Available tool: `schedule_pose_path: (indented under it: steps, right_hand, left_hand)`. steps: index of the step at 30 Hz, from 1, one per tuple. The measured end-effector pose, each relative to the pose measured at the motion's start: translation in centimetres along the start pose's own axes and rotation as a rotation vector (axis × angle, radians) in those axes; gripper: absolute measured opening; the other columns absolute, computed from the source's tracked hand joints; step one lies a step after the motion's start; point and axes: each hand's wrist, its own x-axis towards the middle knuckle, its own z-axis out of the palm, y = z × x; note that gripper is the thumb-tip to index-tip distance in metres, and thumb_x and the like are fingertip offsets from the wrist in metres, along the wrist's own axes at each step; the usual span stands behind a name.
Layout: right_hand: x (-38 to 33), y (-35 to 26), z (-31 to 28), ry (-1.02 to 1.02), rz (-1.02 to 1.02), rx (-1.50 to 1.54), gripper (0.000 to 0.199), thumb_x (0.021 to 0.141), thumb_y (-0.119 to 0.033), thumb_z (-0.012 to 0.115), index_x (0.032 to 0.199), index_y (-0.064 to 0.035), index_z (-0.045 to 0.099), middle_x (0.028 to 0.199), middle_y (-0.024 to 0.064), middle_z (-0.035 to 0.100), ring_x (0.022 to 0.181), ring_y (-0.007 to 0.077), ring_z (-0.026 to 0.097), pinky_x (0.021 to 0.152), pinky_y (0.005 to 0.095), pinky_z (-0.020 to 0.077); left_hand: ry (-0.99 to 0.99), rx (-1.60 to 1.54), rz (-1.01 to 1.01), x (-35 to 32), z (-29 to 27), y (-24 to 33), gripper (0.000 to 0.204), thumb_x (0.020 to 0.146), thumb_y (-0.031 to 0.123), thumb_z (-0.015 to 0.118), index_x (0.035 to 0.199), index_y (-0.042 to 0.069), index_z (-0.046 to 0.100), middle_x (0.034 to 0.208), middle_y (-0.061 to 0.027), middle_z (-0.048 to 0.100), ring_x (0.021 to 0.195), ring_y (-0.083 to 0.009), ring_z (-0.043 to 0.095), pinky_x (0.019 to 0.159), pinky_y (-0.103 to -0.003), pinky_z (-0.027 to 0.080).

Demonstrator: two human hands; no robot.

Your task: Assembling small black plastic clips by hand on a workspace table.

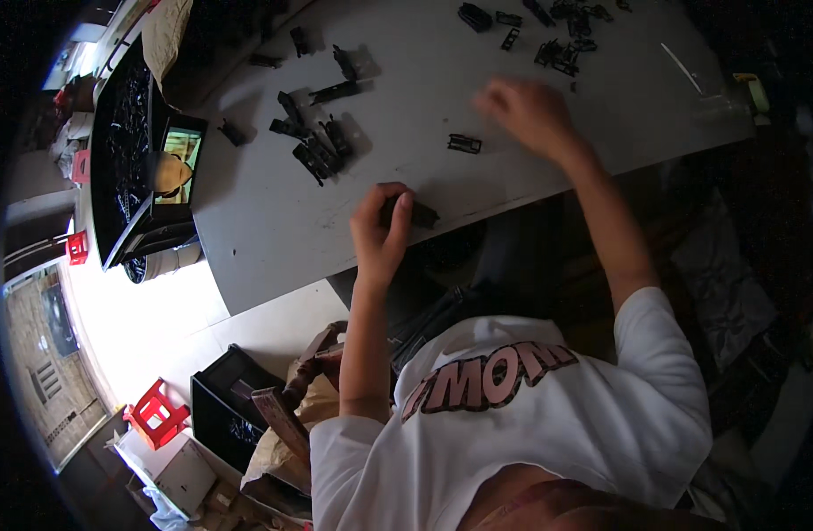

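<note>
My left hand (384, 226) is closed around a dark, oblong plastic part (425, 215) at the near edge of the grey table (274, 248). The part's end sticks out past the thumb; the rest is hidden in the palm. Over the table to the right, my right hand (529, 117) has curled fingers smeared by motion, so whether it holds anything does not show. A small black frame-like piece (465, 143) lies alone between the two hands. Beyond the left hand is a loose cluster of black plastic parts (316, 150).
More small black parts (561, 55) are scattered at the far right. A propped screen (176, 165) stands by the table's left edge, beside a large bin of black pieces (128, 133). Below left are a black crate (234, 398), a red stool (157, 414) and a wooden chair (283, 420).
</note>
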Motion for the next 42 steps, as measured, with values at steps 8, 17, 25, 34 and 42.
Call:
schedule_pose_path:
  steps: [8, 17, 25, 34, 42]
  right_hand:
    - [11.6, 9.1, -1.2, 0.361, 0.006, -0.137, 0.024, 0.087, -0.019, 0.057, 0.101, -0.0001, 0.06, 0.107, 0.016, 0.057, 0.099, 0.0316, 0.055, 0.083, 0.0414, 0.0462]
    - [10.8, 4.6, 4.1, 0.558, -0.303, 0.156, 0.019, 0.078, -0.018, 0.071, 0.083, -0.0054, 0.058, 0.079, 0.0042, 0.059, 0.075, 0.0206, 0.059, 0.068, 0.0339, 0.0482]
    - [2.1, 0.5, 1.7, 0.51, -0.282, 0.368, 0.019, 0.079, -0.012, 0.07, 0.093, -0.0048, 0.06, 0.086, 0.0072, 0.062, 0.077, 0.0205, 0.061, 0.065, 0.0299, 0.0486]
    - [-6.3, -4.0, 4.1, 0.439, -0.115, 0.25, 0.026, 0.077, -0.008, 0.068, 0.101, -0.0029, 0.06, 0.099, 0.0106, 0.06, 0.094, 0.0288, 0.055, 0.079, 0.0373, 0.0459]
    - [-6.2, -3.6, 4.8, 0.509, -0.086, 0.205, 0.025, 0.078, -0.011, 0.068, 0.1, -0.0028, 0.06, 0.098, 0.0104, 0.06, 0.091, 0.0286, 0.056, 0.078, 0.0372, 0.0461]
  left_hand:
    - [0.001, 0.126, 0.106, 0.8, 0.9, 0.3, 0.01, 0.089, 0.009, 0.057, 0.091, -0.001, 0.059, 0.07, 0.001, 0.053, 0.062, -0.0051, 0.045, 0.055, -0.02, 0.036]
    - [-0.041, 0.051, -0.043, 0.6, 0.5, 0.8, 0.011, 0.089, 0.01, 0.057, 0.089, -0.001, 0.059, 0.072, 0.0003, 0.053, 0.063, -0.0057, 0.044, 0.056, -0.021, 0.037]
    - [0.004, 0.102, 0.028, 1.0, 0.8, 1.3, 0.007, 0.082, 0.006, 0.06, 0.085, 0.0, 0.06, 0.074, -0.0101, 0.06, 0.065, -0.0177, 0.056, 0.062, -0.026, 0.044]
    - [0.007, 0.012, -0.009, 0.7, 0.8, 0.5, 0.005, 0.08, 0.004, 0.056, 0.083, 0.0, 0.058, 0.072, -0.0089, 0.058, 0.066, -0.0151, 0.054, 0.063, -0.025, 0.043]
    - [0.022, -0.097, -0.022, 0.8, 0.7, 0.5, 0.009, 0.08, 0.001, 0.051, 0.086, -0.001, 0.057, 0.074, -0.0063, 0.057, 0.065, -0.0112, 0.05, 0.061, -0.024, 0.041]
